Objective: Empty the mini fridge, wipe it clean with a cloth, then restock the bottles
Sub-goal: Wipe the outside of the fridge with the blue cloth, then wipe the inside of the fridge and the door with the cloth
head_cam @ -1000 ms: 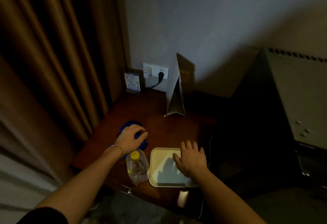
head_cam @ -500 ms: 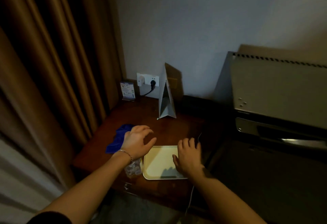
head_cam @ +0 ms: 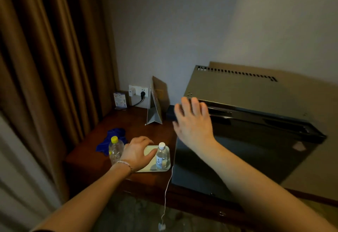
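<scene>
The right hand [head_cam: 193, 123], its grip spread apart and holding nothing, hovers just short of the mini fridge [head_cam: 256, 136] door's top edge, which runs rightward from its fingertips

there is only one view, from a camera on the person's head. it looks forward and down from above, toward a corner of the room. the wide angle bends the curtain [head_cam: 45, 67] at the left edge. both forearms enter from the bottom of the frame, so they are nearest. the bench [head_cam: 135, 132] and the mini fridge [head_cam: 256, 121] lie farther, below the wall [head_cam: 182, 30].
</scene>
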### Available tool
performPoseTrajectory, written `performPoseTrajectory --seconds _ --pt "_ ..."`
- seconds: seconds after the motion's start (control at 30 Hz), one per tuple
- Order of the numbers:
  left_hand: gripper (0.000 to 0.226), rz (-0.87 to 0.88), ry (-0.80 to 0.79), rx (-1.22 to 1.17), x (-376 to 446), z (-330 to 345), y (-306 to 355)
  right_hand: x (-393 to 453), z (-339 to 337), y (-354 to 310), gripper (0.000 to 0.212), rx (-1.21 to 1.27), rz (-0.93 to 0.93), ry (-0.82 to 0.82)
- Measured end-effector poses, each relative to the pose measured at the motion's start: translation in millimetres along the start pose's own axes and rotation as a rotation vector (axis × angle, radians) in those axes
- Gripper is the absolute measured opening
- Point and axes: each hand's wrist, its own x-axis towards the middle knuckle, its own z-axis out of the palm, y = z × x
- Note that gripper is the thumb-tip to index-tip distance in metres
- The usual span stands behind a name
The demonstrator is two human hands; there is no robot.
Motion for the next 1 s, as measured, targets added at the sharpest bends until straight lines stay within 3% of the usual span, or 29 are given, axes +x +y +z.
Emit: performPoseTrajectory --seconds 0.1,0.17,0.4,0.73,1.0 --pt "0.047 -0.001 0.008 0.013 -1.6 -20.0 26.6 1.0 -14.5 14.3 0.05 0.09 0.263 -0.048" --pt "0.046 -0.011 -0.008 0.024 -1.8 -30.8 40.7 -4.1 -13.4 17.7 0.05 0.142 0.338 -0.115" --pt "0.045 -0.037 -0.109 0.041 -19.4 -45.6 50.6 -21.1 -9.3 14.2 0.057 0.183 0.358 -0.101" --pt "0.045 -0.045 -0.128 -0.003 -60.8 -55.6 16.9 -16.4 -23.4 4.1 0.064 0.137 0.404 -0.175" --pt "0.05 -0.038 -0.12 0.033 -73.7 -63.3 -4.7 -16.9 -28.8 -7.8 0.067 0.177 0.489 -0.127"
